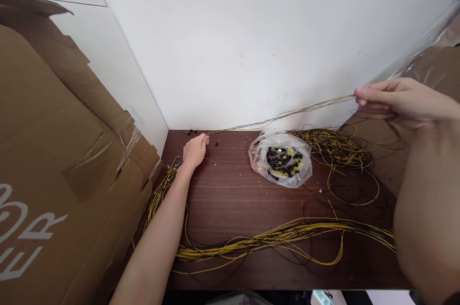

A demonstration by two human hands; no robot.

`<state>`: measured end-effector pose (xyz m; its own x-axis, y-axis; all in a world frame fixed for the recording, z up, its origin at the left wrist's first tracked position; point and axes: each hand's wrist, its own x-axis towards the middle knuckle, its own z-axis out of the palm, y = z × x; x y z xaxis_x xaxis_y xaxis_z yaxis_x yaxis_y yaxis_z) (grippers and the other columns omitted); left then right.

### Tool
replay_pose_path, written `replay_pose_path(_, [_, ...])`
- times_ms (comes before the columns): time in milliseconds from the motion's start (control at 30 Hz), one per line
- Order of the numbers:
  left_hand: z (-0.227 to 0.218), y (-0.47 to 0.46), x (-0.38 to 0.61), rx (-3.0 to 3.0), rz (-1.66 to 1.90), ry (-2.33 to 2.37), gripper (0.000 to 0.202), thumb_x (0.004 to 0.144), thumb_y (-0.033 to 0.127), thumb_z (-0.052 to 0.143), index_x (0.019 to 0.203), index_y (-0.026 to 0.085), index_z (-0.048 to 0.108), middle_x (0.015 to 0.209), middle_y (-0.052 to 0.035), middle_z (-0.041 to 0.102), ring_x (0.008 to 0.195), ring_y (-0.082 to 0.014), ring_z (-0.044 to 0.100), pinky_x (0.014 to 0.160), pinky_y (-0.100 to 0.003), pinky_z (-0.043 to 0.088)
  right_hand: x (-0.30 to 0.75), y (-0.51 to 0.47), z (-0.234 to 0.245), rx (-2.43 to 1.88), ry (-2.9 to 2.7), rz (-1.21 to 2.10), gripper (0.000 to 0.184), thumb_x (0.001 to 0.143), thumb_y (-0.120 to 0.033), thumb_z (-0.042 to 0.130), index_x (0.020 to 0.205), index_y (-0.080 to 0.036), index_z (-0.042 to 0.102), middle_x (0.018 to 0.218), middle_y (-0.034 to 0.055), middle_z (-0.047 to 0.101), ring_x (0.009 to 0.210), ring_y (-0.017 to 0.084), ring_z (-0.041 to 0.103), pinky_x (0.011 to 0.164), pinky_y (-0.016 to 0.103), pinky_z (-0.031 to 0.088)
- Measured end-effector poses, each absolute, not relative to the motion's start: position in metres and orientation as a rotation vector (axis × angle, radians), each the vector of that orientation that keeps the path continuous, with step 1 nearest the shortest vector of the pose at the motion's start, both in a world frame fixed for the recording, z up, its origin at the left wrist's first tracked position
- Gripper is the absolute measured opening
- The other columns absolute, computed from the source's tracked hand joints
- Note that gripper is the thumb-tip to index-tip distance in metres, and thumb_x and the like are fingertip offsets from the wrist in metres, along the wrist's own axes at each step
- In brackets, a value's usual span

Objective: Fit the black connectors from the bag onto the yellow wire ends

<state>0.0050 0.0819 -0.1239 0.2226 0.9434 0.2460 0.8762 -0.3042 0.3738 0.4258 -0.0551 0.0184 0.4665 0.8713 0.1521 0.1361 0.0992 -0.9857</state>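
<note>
Thin yellow and black wires run taut across the space above the table, between my two hands. My left hand is closed on their left end, low over the back left of the table. Higher up at the right, my right hand pinches the other end, in front of the white wall. Below the stretched wires sits an open clear plastic bag holding many small black and yellow pieces. A long bundle of yellow and black wires lies along the table's front.
A tangled heap of wires lies at the back right of the brown table. Cardboard stands along the left, and another cardboard piece at the right. The white wall closes off the back. Small scraps dot the tabletop.
</note>
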Motion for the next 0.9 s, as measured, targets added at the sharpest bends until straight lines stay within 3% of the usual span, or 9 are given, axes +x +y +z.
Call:
replay_pose_path(133, [-0.126,0.083,0.003,2.282,0.707,1.717,0.036,0.092,0.041,0.026,0.073,0.021,0.05,0.067,-0.0027,0.058,0.061,-0.0177,0.05,0.055,-0.026,0.023,0.393,-0.047,-0.005,-1.041,-0.764,0.978,0.025,0.09,-0.037,0.047,0.073,-0.019,0.05,0.048,-0.0084,0.029,0.039,0.007,0.026,0.035,0.02,0.022])
replay_pose_path(300, [-0.129,0.087,-0.001,2.155,0.932,1.549,0.035,0.091,0.04,0.028,0.067,0.02,0.045,0.061,-0.0003,0.054,0.058,-0.0147,0.047,0.058,-0.024,0.029,0.377,-0.038,-0.033,-0.708,-0.289,1.278,0.026,0.096,-0.015,0.027,0.08,-0.016,0.047,0.046,-0.0108,0.019,0.033,0.006,0.019,0.03,0.016,0.016])
replay_pose_path(467, [-0.129,0.092,-0.004,2.121,1.011,1.479,0.035,0.09,0.037,0.024,0.064,0.019,0.04,0.061,0.0,0.05,0.059,-0.0131,0.046,0.06,-0.023,0.033,0.379,-0.046,-0.034,-0.53,-0.251,1.131,0.018,0.094,-0.022,0.035,0.084,-0.02,0.05,0.049,-0.0079,0.03,0.035,0.008,0.025,0.029,0.019,0.021])
replay_pose_path(667, [-0.128,0.091,-0.002,2.113,0.995,1.518,0.035,0.09,0.038,0.024,0.064,0.019,0.039,0.06,-0.0004,0.05,0.059,-0.0134,0.046,0.062,-0.023,0.034,0.385,-0.056,-0.011,-0.615,-0.306,0.843,0.017,0.091,-0.026,0.039,0.081,-0.024,0.053,0.053,-0.0036,0.039,0.037,0.011,0.032,0.031,0.024,0.026])
replay_pose_path(767, [-0.127,0.089,-0.001,2.128,0.951,1.56,0.036,0.09,0.039,0.025,0.065,0.019,0.042,0.062,-0.0006,0.053,0.061,-0.0138,0.048,0.063,-0.023,0.034,0.395,-0.063,0.003,-0.69,-0.267,0.769,0.023,0.091,-0.017,0.035,0.079,-0.024,0.054,0.051,-0.0043,0.036,0.034,0.01,0.029,0.03,0.023,0.023])
replay_pose_path(900, [-0.126,0.087,-0.001,2.153,0.877,1.633,0.038,0.091,0.039,0.023,0.069,0.02,0.047,0.065,-0.0019,0.057,0.063,-0.0152,0.051,0.062,-0.024,0.034,0.407,-0.069,0.008,-0.764,-0.079,0.856,0.046,0.086,0.003,0.014,0.072,-0.017,0.052,0.049,-0.008,0.021,0.032,0.004,0.017,0.028,0.012,0.016])
